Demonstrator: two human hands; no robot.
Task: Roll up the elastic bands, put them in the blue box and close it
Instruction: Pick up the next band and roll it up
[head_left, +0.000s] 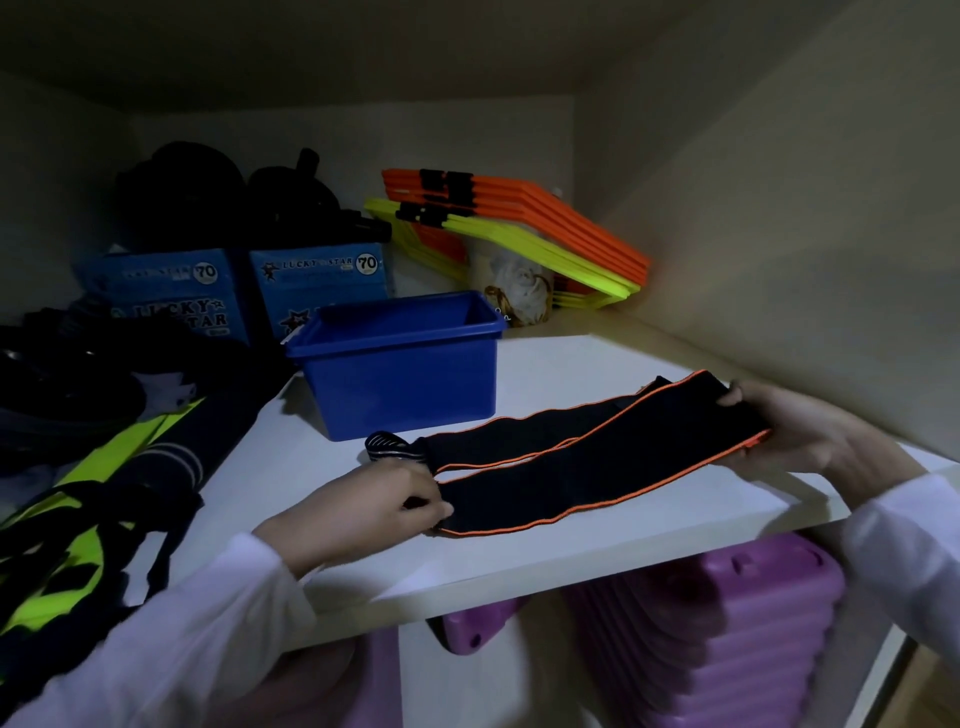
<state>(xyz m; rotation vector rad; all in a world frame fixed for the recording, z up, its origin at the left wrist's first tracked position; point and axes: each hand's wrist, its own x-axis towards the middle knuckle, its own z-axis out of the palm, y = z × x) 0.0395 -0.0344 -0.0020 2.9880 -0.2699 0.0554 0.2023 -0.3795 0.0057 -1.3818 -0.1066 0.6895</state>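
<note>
A black elastic band with orange edging (587, 457) lies stretched across the white shelf (571, 551). My left hand (384, 493) pinches its left end, near the shelf's front edge. My right hand (789, 426) grips its right end, thumb on top, lifting it slightly. A second, black-and-white striped band (387, 448) lies just behind my left hand. The open blue box (400, 374) stands behind the bands, without a lid; its inside is mostly hidden.
Two blue "Lucky Star" cartons (317, 280) with black gear on top stand at the back left. Orange and yellow flat hurdles (530, 228) lean in the back right corner beside a white bag (519, 286). Dark and neon clothing (93, 478) fills the left. Purple steps (727, 623) sit below the shelf.
</note>
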